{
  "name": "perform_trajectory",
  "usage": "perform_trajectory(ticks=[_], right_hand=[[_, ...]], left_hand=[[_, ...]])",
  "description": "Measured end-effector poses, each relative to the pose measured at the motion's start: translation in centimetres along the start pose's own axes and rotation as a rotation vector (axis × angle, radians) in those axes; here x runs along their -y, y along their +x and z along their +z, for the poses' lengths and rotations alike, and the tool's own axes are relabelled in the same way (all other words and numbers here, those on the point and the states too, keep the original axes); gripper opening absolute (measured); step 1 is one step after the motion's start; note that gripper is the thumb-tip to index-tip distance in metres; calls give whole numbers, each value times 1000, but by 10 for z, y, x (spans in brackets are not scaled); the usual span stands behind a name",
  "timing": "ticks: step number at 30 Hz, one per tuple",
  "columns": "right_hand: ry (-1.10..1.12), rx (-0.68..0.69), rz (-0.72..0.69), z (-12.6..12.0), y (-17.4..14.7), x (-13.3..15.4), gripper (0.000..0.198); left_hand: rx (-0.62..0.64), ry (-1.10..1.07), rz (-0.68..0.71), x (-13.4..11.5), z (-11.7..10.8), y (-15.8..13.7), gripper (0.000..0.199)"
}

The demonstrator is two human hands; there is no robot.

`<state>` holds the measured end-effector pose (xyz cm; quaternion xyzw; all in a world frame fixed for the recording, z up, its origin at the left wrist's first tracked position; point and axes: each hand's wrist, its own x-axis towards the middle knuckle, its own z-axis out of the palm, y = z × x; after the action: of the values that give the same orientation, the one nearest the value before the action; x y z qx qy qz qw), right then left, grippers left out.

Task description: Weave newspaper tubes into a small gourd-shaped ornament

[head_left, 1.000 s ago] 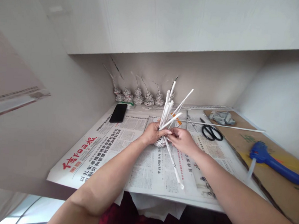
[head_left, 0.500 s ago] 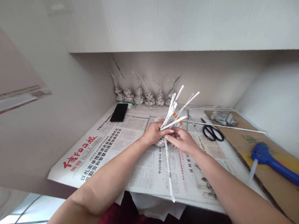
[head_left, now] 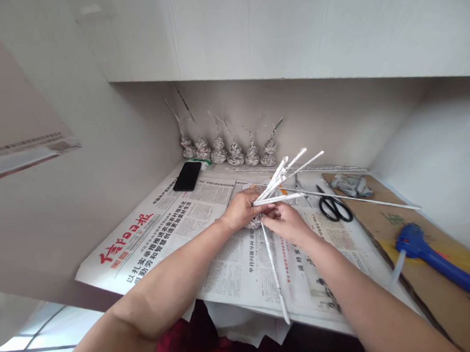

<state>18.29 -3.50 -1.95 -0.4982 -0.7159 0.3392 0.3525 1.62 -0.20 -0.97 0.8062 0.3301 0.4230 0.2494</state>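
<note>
Between my hands is a small woven paper gourd (head_left: 254,223), its rounded body mostly hidden under my fingers. Several white rolled paper strips (head_left: 276,179) fan out from its top, leaning up and to the right. My left hand (head_left: 243,211) is closed around the base of those strips. At the right side of the weave, my right hand (head_left: 282,217) has its fingers bent and pressed close; whether they pinch a strip is hard to see. One long paper strip (head_left: 275,271) hangs from the weave toward the table's front edge.
Newspaper (head_left: 192,232) covers the table. Several finished-looking paper gourds (head_left: 235,153) line the back wall, with a black phone (head_left: 187,176) in front. To the right lie black scissors (head_left: 335,207), a cardboard sheet (head_left: 378,235), crumpled paper (head_left: 352,185) and a blue glue gun (head_left: 425,249).
The fanned strips have tilted further right and lower as the piece turned in my hands. The hanging strip's free end has swung to the right.
</note>
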Motion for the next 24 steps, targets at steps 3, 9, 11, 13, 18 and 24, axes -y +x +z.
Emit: perform_trajectory(ticks=[3, 9, 11, 13, 18, 24], right_hand=[[-51, -37, 1, 2, 0, -3, 17], [-100, -89, -14, 3, -1, 0, 14], [-148, -103, 1, 3, -1, 3, 12], [-191, -105, 19, 2, -2, 5, 12], [-230, -92, 33, 0, -5, 12, 9], [-353, -124, 29, 1, -7, 18, 8]], left_hand=[[-12, 21, 18, 1, 1, -1, 32], [-59, 75, 11, 2, 0, -1, 25], [-46, 108, 28, 1, -1, -1, 24], [-39, 141, 51, 1, -1, -1, 24], [-58, 193, 87, 1, -1, -1, 23], [-79, 246, 103, 2, -1, -1, 26]])
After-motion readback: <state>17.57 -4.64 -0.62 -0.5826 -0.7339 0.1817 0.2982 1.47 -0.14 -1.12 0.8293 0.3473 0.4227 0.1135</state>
